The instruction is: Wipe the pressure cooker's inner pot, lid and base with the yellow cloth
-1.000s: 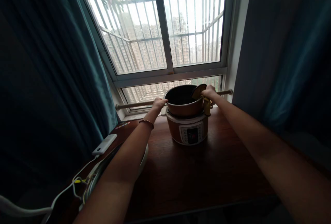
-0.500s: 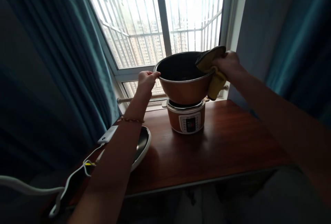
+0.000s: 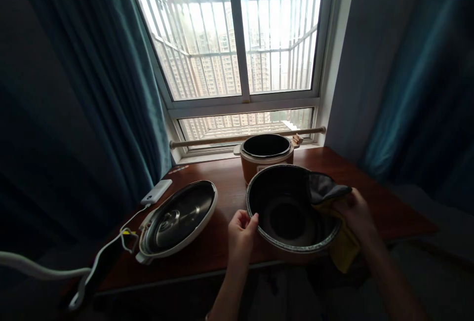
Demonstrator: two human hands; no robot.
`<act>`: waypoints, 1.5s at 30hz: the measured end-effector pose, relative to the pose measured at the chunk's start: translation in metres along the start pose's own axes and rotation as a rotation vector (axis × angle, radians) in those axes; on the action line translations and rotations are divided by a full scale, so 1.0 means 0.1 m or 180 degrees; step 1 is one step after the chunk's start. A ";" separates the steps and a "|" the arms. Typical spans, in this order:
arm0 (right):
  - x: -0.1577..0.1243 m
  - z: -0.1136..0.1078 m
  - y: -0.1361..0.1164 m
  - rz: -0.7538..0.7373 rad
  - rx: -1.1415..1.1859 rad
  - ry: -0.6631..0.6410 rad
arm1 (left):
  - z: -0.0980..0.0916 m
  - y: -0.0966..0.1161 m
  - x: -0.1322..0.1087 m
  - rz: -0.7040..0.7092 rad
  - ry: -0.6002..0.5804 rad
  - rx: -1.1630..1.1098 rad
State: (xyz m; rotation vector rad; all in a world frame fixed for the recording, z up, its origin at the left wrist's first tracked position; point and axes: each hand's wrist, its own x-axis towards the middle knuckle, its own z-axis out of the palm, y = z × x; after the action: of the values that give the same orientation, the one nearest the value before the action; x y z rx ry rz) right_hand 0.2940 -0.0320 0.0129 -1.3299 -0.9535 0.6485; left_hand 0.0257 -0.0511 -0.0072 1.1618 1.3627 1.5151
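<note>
A dark-lined inner pot point(image 3: 281, 187) with a light rim is held tilted toward me, in front of the cooker body. My left hand point(image 3: 241, 232) is closed on its left rim, thumb over the edge. At the right rim, my right hand point(image 3: 353, 215) is closed on a yellow and grey cloth point(image 3: 344, 247) that drapes over the pot's edge, partly inside. Behind the pot stands the brown electric cooker point(image 3: 249, 165), its dark cavity exposed and its front panel mostly hidden. The pot's inside shows only its dark bottom and walls.
On the wooden table point(image 3: 227, 197), left of the pot, lies the cooker lid point(image 3: 185, 212), upturned. A white power bank point(image 3: 157, 191) with a white cable point(image 3: 103, 252) sits at the left edge. A barred window point(image 3: 207, 54) and curtains point(image 3: 122, 89) are behind.
The pot has come down and toward me from above the cooker, and now tilts so its inside shows. Both hands moved with it, and the cloth stays at its right rim.
</note>
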 end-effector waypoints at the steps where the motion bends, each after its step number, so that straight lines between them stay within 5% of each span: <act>1: -0.01 0.03 0.07 0.0122 0.0032 -0.0017 | 0.00 -0.11 0.02 -0.0072 0.0007 -0.0021; 9: 0.09 0.31 0.40 0.0381 0.0231 0.0008 | 0.00 -0.47 0.26 -0.0220 0.0071 -0.0070; 18: 0.25 0.37 0.58 0.0354 0.0257 0.0167 | 0.04 -0.45 0.38 -0.0210 0.0045 -0.0062; 28: 0.70 0.68 0.75 0.0321 0.0408 0.0110 | 0.15 -0.55 0.85 0.0035 0.0033 0.0055; 45: 0.32 0.60 0.99 0.0271 0.0479 -0.0171 | -0.05 -0.67 0.28 -0.0131 0.0295 0.0185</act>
State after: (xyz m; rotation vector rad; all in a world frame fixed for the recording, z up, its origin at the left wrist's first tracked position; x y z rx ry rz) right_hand 0.2704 0.0414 -0.0794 -1.2295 -0.8772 0.8092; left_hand 0.0112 -0.0175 -0.0704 1.1042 1.4924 1.5255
